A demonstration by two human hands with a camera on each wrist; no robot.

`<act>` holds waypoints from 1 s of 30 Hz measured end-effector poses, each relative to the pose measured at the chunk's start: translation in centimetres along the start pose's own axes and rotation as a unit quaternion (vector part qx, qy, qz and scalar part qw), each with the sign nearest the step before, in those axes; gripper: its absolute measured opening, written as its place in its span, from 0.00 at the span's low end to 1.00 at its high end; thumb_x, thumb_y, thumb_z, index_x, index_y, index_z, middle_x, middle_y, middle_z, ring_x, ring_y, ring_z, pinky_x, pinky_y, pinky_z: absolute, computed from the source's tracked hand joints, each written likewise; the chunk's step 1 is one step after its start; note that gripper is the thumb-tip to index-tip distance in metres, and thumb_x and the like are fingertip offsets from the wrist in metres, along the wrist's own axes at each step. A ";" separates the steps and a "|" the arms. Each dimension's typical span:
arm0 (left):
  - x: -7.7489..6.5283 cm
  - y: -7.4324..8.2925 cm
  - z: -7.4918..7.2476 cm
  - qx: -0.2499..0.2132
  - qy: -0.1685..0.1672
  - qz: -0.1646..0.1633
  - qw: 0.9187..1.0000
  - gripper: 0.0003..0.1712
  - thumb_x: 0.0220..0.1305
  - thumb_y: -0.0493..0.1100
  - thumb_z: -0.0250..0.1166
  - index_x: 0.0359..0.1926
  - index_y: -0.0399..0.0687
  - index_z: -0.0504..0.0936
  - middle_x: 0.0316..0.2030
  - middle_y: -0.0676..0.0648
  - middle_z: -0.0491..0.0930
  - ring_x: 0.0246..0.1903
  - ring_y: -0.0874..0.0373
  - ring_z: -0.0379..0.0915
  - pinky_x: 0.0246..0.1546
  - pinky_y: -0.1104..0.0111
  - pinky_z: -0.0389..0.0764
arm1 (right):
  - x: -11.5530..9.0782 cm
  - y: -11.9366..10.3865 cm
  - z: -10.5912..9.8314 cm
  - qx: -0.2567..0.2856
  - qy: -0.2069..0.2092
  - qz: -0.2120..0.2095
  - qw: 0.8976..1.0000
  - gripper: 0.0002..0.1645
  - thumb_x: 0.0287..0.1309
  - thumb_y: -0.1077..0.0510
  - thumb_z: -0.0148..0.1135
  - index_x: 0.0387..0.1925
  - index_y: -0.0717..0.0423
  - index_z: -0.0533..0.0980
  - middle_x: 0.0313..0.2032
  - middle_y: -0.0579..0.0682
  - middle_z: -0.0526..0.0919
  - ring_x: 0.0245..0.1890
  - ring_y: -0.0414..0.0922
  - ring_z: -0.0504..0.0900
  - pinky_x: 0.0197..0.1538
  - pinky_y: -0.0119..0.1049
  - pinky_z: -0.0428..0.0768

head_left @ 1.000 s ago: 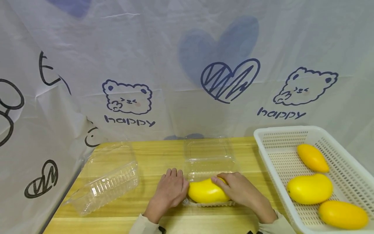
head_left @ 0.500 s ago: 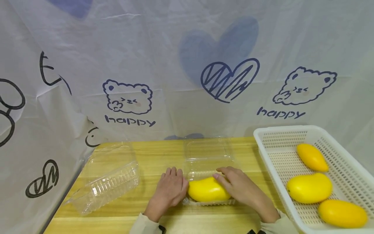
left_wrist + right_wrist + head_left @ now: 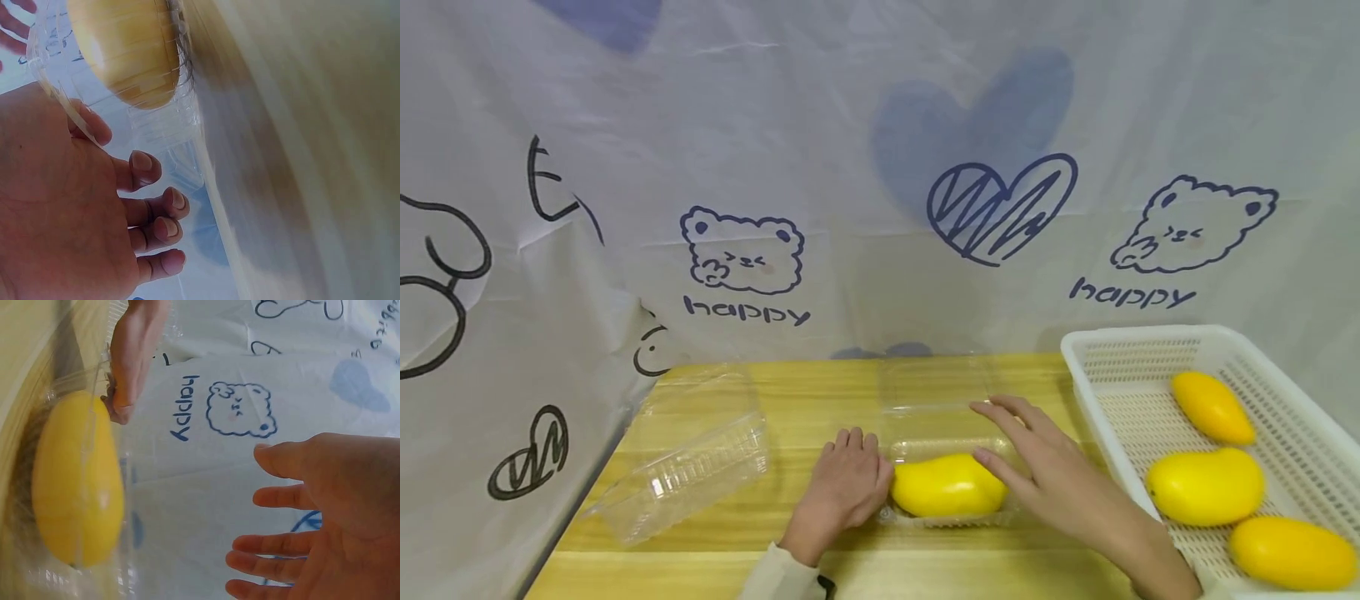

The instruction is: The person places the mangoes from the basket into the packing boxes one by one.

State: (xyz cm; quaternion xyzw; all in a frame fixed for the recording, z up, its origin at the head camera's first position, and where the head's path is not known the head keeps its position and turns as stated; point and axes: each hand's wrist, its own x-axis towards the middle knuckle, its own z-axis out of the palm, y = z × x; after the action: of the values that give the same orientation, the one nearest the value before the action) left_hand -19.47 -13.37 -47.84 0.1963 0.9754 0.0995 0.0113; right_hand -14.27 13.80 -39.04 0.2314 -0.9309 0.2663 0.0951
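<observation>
A yellow mango [image 3: 951, 486] lies in an open clear plastic clamshell box [image 3: 943, 522], its hinged lid [image 3: 936, 383] folded back. My left hand [image 3: 846, 483] holds the box at its left end; in the left wrist view, the thumb [image 3: 94, 125] lies at the clear rim and the other fingers curl loosely beside the box. My right hand [image 3: 1052, 467] hovers over the right end of the box with spread fingers, holding nothing. In the right wrist view the right hand [image 3: 331, 512] stands apart from the mango [image 3: 78, 481].
A second open clear clamshell [image 3: 692, 479] sits at the table's left. The white perforated basket [image 3: 1105, 417] on the right holds three mangoes, one a brighter yellow mango [image 3: 1206, 487]. A printed cloth [image 3: 850, 275] hangs behind the wooden table [image 3: 820, 392].
My right hand has let go of the mango and risen to the right, its fingers spreading. The mango stays in the box. My left hand keeps its place at the box's left end.
</observation>
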 end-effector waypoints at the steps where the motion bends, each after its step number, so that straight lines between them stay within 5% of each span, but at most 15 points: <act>1: 0.0 0.0 0.0 -0.001 0.000 0.001 1.000 0.15 0.76 0.44 0.40 0.32 0.42 0.65 0.32 0.43 0.62 0.35 0.49 0.58 0.38 0.60 0.63 | -0.3 -0.2 -0.5 -0.005 -0.004 0.003 1.000 0.31 0.74 0.43 0.57 0.73 0.43 0.68 0.69 0.57 0.70 0.66 0.60 0.72 0.59 0.64 0.75; 7: 0.0 0.0 0.2 -0.008 0.004 -0.002 1.000 0.15 0.76 0.45 0.41 0.32 0.43 0.65 0.31 0.44 0.61 0.34 0.49 0.57 0.37 0.60 0.62 | -1.5 -0.5 -3.4 -0.046 -0.026 0.007 0.999 0.32 0.73 0.38 0.55 0.75 0.34 0.65 0.71 0.52 0.68 0.65 0.58 0.73 0.57 0.65 0.76; 19: 0.2 0.2 0.3 -0.009 -0.001 -0.001 1.000 0.16 0.77 0.45 0.40 0.32 0.43 0.65 0.31 0.44 0.61 0.35 0.50 0.57 0.37 0.60 0.63 | -1.4 3.2 -8.6 -0.111 -0.017 -0.018 0.994 0.35 0.71 0.43 0.62 0.75 0.45 0.65 0.71 0.60 0.67 0.67 0.65 0.69 0.60 0.70 0.70; 30: 0.1 0.1 0.2 -0.010 0.004 -0.001 1.000 0.16 0.77 0.45 0.40 0.33 0.42 0.67 0.32 0.44 0.64 0.35 0.49 0.59 0.39 0.59 0.65 | -0.4 7.8 -10.4 -0.166 -0.003 -0.026 0.986 0.34 0.69 0.50 0.65 0.72 0.52 0.67 0.65 0.65 0.71 0.61 0.67 0.72 0.53 0.71 0.73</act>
State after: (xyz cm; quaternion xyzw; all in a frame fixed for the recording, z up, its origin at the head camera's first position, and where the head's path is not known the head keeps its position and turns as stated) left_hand -19.50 -13.22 -48.00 0.1952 0.9745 0.1102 0.0094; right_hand -17.09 25.45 -33.90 0.2371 -0.9562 0.1046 0.1362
